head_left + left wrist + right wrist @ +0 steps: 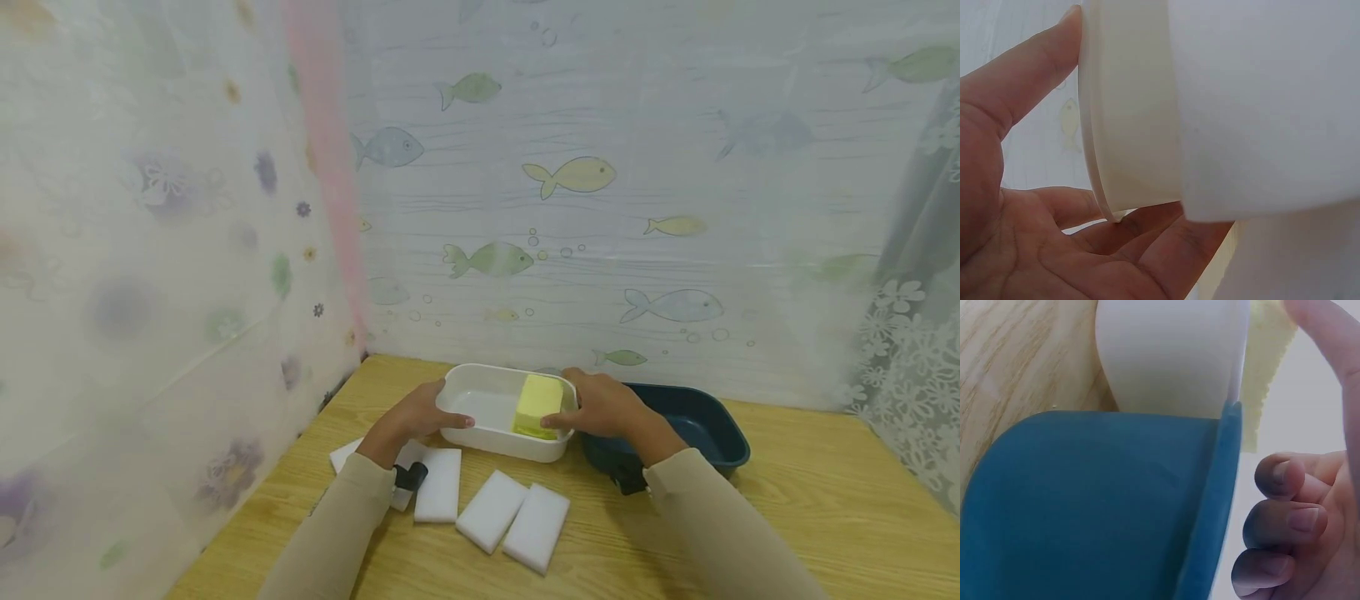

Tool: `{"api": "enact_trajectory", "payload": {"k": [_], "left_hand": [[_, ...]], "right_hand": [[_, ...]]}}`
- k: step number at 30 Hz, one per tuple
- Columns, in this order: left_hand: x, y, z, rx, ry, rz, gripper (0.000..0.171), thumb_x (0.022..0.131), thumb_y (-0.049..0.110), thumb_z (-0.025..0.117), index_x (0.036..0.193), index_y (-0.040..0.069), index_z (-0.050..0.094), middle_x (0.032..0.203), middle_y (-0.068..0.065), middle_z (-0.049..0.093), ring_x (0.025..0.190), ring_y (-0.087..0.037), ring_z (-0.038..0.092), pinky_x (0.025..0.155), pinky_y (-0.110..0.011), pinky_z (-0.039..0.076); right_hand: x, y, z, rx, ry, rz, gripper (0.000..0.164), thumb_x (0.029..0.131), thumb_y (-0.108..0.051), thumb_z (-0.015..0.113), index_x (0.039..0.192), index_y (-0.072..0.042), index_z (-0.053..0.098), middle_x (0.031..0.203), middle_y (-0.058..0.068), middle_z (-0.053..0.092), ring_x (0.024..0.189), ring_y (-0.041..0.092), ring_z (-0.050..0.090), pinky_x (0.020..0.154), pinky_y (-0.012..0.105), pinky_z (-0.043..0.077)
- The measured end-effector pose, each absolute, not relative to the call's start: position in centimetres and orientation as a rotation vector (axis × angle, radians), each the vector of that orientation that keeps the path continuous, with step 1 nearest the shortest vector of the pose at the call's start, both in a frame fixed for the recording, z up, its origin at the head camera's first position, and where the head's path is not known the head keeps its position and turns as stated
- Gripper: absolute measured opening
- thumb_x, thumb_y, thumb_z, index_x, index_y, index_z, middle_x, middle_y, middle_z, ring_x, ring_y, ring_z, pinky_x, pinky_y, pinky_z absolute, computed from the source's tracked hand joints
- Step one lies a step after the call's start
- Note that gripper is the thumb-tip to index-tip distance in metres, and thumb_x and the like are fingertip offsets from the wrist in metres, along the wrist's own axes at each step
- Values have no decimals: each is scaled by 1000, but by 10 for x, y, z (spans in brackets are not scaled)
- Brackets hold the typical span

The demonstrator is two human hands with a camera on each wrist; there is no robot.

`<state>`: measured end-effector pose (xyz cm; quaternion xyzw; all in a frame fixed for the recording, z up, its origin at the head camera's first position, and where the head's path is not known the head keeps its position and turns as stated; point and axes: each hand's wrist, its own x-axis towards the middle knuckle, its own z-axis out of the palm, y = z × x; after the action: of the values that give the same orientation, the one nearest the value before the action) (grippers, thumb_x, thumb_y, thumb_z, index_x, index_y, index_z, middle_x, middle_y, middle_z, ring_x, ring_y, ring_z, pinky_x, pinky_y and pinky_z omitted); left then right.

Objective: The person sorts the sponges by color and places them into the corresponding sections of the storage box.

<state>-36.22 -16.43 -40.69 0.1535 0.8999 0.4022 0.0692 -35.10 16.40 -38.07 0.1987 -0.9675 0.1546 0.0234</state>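
You are in what looks like a home, though you cannot tell which room. Your wood-grain desk [817, 492] stands in a corner hung with light, decorative coverings: a fish-print sheet [645, 250] along the back, a flower-print sheet [142, 333] with a pink band [324, 158] on your left, and sheer floral lace [918, 350] at your far right. Such patterns look domestic rather than industrial. On the desk, the plain white tub [480, 400] and dark blue basin [693, 425] look like ordinary household ware.
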Motion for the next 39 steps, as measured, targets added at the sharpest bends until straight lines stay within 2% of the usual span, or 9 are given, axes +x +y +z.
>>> {"api": "enact_trajectory", "payload": {"k": [2,5,13,22,32,39], "left_hand": [[-362,-165,-407,484,2707,1210,84,72,40,82,139,9,44,125,-10,57,100,-22,53,87,-44,45],[-361,-164,-406,488,2703,1212,83,72,40,82,140,10,44,127,-10,56,101,-23,53,89,-44,45],[-361,-163,-406,457,2710,1204,86,72,43,82,140,9,43,125,-10,58,99,-21,54,88,-42,45],[-364,-164,-408,439,2732,1193,86,69,45,83,139,11,45,125,-7,58,99,-21,54,88,-43,45],[-364,-164,-408,423,2724,1208,86,69,44,83,139,10,44,124,-8,58,99,-22,54,87,-44,46],[-365,-164,-407,405,2717,1211,88,68,45,84,139,11,44,121,-7,58,99,-21,54,87,-42,46]], "right_hand": [[-351,163,-380,601,-2993,512,96,73,-82,50,143,-16,42,132,4,56,115,25,56,93,50,46],[-353,159,-380,590,-2991,556,88,78,-80,46,140,-18,46,134,3,56,119,26,54,95,51,44],[-353,150,-380,559,-3035,500,92,71,-81,55,137,-17,50,129,1,59,115,23,56,92,48,46],[-354,148,-383,516,-3098,565,98,68,-78,62,141,-15,46,141,6,49,130,29,45,101,52,39],[-357,145,-387,449,-3144,513,102,63,-84,59,142,-21,46,143,3,47,131,30,43,99,55,38],[-355,144,-386,444,-3148,471,102,63,-84,59,142,-20,47,143,4,48,131,31,43,98,55,39]]}}
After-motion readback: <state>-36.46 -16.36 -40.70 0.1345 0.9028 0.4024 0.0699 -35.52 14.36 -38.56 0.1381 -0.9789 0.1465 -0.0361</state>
